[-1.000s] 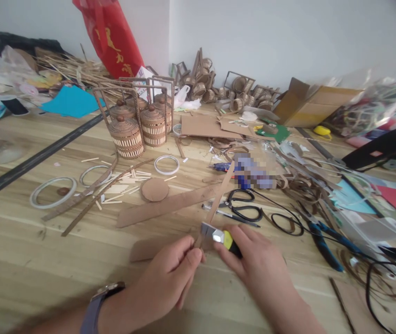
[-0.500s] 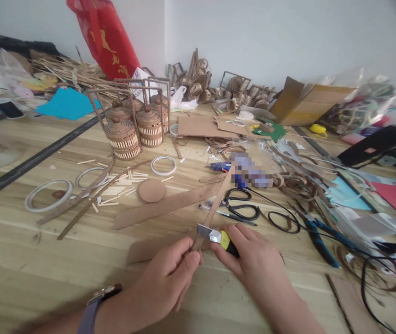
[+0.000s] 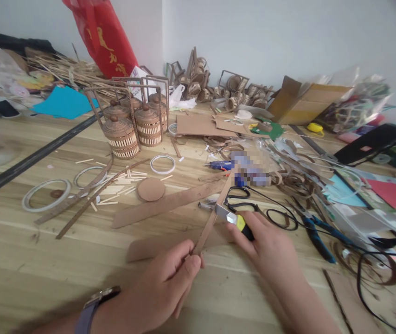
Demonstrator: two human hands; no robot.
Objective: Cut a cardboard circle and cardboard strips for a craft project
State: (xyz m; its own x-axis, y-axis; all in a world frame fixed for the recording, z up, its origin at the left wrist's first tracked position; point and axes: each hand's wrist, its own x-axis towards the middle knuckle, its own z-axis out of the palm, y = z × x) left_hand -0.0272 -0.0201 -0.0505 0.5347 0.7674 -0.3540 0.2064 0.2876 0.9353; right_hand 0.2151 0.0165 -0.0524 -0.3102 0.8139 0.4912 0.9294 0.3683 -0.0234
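Between the thumb and fingers of my left hand (image 3: 170, 283) is the near end of a narrow brown cardboard strip (image 3: 207, 232), which slants up and away to the right. My right hand (image 3: 265, 241) is wrapped round a yellow and black utility knife (image 3: 242, 225). The knife's blade lies across the strip, well beyond my left fingertips. Under and beside the strip, wider cardboard strips (image 3: 163, 206) lie on the table (image 3: 79, 264). Black-handled scissors (image 3: 241, 204) and a blue glue gun (image 3: 220, 165) are just past the knife.
Small lidded baskets (image 3: 119, 134) with tall handles stand at the back left. Tape rings (image 3: 47, 195), a cardboard disc (image 3: 151, 189) and pale sticks lie in front of them. Blue-handled pliers (image 3: 318, 239) and black cable are at the right, an open carton (image 3: 305, 102) behind.
My right hand and the knife have moved away from my left hand, up and to the right along the strip. My left hand has stayed nearly in place, holding the strip.
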